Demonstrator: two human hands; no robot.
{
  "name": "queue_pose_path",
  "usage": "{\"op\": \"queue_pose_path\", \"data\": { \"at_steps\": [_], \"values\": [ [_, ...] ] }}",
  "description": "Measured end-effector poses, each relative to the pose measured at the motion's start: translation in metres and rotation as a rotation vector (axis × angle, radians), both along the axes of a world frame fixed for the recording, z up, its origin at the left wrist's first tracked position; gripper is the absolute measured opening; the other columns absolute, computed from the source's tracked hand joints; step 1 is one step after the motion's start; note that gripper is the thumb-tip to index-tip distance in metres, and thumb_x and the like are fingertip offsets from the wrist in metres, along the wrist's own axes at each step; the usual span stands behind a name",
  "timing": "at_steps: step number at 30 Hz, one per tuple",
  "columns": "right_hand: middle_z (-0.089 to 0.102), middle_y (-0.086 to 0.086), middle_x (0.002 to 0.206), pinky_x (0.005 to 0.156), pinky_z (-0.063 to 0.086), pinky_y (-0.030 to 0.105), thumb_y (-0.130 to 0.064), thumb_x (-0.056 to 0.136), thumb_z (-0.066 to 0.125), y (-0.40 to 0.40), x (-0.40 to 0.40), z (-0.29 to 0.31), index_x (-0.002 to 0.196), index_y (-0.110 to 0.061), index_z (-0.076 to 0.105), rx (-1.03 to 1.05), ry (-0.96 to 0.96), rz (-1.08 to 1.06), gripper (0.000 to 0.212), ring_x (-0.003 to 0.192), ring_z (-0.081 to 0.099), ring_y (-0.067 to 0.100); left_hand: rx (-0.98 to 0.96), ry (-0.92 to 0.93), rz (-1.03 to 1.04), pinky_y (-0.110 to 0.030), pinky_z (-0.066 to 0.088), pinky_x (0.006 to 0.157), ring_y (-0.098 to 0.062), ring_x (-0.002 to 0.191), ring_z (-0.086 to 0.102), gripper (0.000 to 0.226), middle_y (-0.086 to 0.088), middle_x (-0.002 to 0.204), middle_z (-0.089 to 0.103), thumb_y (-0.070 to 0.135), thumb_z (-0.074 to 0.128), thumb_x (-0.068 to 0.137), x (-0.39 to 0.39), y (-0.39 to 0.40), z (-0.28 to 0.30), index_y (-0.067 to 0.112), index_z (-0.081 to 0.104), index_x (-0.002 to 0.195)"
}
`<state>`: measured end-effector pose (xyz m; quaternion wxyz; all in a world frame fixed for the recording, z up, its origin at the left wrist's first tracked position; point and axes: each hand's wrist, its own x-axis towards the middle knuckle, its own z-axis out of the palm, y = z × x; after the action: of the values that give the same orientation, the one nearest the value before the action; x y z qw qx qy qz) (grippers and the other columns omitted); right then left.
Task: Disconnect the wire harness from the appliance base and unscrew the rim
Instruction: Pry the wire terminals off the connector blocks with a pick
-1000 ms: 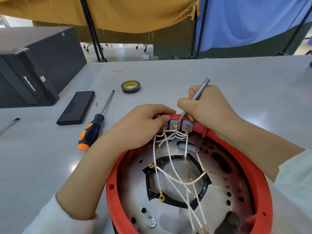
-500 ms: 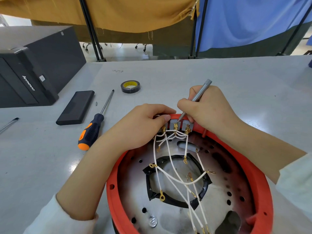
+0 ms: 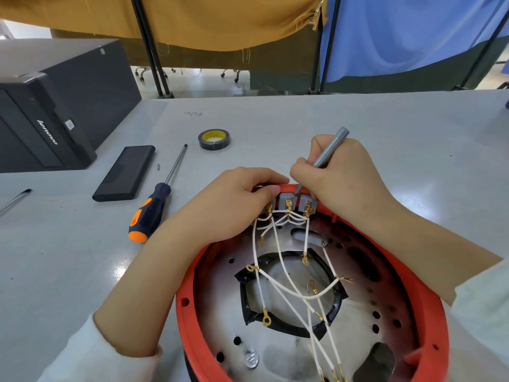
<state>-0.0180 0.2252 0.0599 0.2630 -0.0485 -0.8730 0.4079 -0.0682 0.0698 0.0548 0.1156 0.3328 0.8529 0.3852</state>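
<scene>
At twelve o'clock on the red rim (image 3: 429, 296), wires (image 3: 278, 285) remain attached; right hand (image 3: 341, 175) grips a thin screwdriver (image 3: 329, 148), left hand (image 3: 234, 199) pinches the terminal block (image 3: 296, 201). Rim unscrewing not begun.

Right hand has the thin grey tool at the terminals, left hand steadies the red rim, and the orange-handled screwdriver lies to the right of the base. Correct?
Not quite: the head view shows the orange-handled screwdriver lying on the table left of the base, beside the left hand. The rest holds.

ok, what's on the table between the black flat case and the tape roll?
In the head view, the orange-and-black screwdriver lies there, its shaft pointing toward the tape roll. A tiny loose bit sits beside the black case.
</scene>
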Motion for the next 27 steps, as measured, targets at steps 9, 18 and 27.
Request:
{"op": "queue_pose_path", "data": {
  "at_steps": [9,18,27],
  "values": [
    [0.039,-0.007,0.032,0.034,0.031,0.013,-0.009,0.073,0.061,0.007,-0.018,0.011,0.05,-0.013,0.038,-0.084,-0.26,0.093,0.032,0.03,0.036,0.005,0.021,-0.028,-0.011,-0.004,0.035,0.054,0.011,0.057,0.052,0.027,0.024,0.061,0.057,0.022,0.048,0.096,-0.002,0.0,0.0,0.031,0.065,0.116],
    [0.031,-0.008,0.028,0.03,0.023,0.01,-0.012,0.074,0.059,0.008,-0.033,0.012,0.048,-0.015,0.033,-0.075,-0.396,0.064,0.037,0.025,0.028,0.007,0.024,-0.041,-0.018,-0.005,0.036,0.058,0.01,0.059,0.052,0.028,0.023,0.07,0.06,0.021,0.048,0.097,-0.001,0.0,0.0,0.031,0.064,0.117],
    [0.033,-0.006,0.035,0.032,0.025,0.014,-0.01,0.073,0.058,0.006,-0.026,0.008,0.052,-0.013,0.034,-0.125,-0.313,0.026,0.031,0.03,0.03,0.007,0.034,-0.032,-0.02,-0.001,0.034,0.054,0.016,0.056,0.052,0.028,0.025,0.072,0.059,0.019,0.048,0.097,0.0,0.0,0.001,0.027,0.064,0.118]
  ]
}}
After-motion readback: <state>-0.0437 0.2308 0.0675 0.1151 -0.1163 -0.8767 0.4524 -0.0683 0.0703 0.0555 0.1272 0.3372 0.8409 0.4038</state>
